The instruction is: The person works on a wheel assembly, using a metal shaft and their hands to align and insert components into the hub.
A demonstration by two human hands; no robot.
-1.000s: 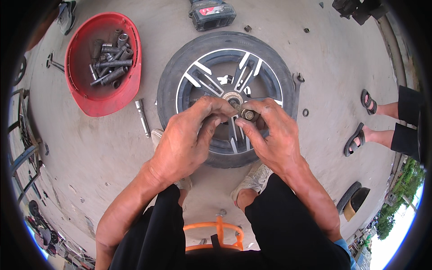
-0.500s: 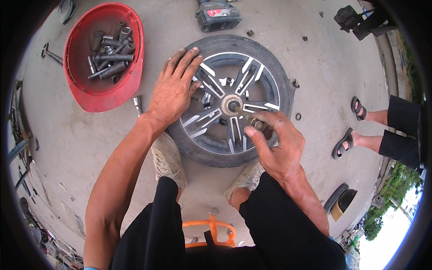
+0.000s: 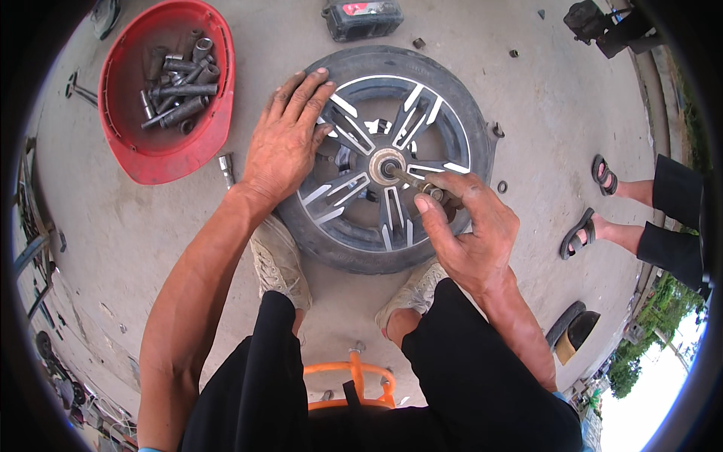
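Observation:
A black alloy wheel with silver-edged spokes (image 3: 413, 120) and a tyre lies flat on the floor before me. My left hand (image 3: 285, 147) rests on the tyre's upper left edge, fingers stretched out. My right hand (image 3: 482, 237) pinches the thick end of a metal axle bolt (image 3: 411, 180) between thumb and forefinger. This bolt slants from my fingers to the bearing in the middle of the hub (image 3: 380, 172); how deep its tip sits, I cannot tell. Under the right fingers, part of the rim is hidden.
At the left stands an upturned red helmet (image 3: 154, 172) holding several sockets (image 3: 188, 89). A loose socket (image 3: 227, 172) lies by my left forearm. Beyond the wheel is a black battery pack (image 3: 365, 21); a ring (image 3: 502, 186) lies right. Another person's sandalled feet (image 3: 578, 233) are further right.
The view has shifted a little, so the wheel and helmet sit slightly higher. Both hands keep nearly the same places, with the axle bolt still pinched at the hub.

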